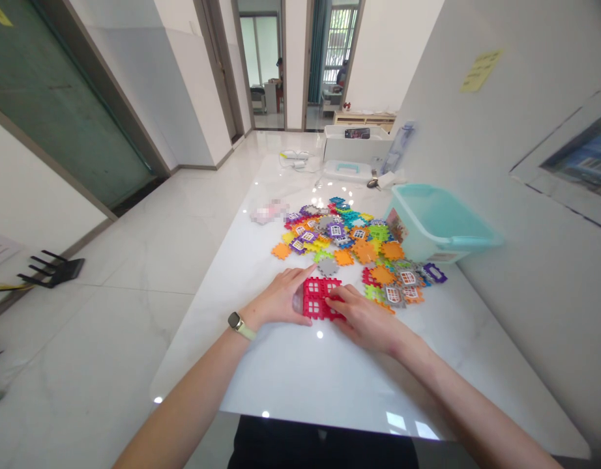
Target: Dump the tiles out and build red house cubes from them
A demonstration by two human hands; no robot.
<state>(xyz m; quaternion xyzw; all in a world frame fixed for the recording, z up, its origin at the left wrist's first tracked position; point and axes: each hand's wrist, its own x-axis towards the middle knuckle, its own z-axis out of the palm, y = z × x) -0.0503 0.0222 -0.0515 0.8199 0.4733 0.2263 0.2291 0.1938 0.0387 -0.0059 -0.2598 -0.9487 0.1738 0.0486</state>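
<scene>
A flat panel of red interlocking window tiles (313, 305) lies on the white table in front of me. My left hand (281, 296) curves around its left side, thumb at the near edge and fingers toward the far edge. My right hand (362, 319) has its fingers bent down on the panel's right part, covering some of it. Just beyond the panel is a grey toothed tile (328, 266). A heap of colourful toothed tiles (364, 250), several with window frames, spreads behind and to the right.
A turquoise plastic tub (447, 241) stands at the right by the wall. Farther back are a lidded clear box (347, 170), a white bin (355, 146) with a phone (358, 133) on it, and a cable (295, 158). A blurred pink item (270, 212) lies near the left table edge.
</scene>
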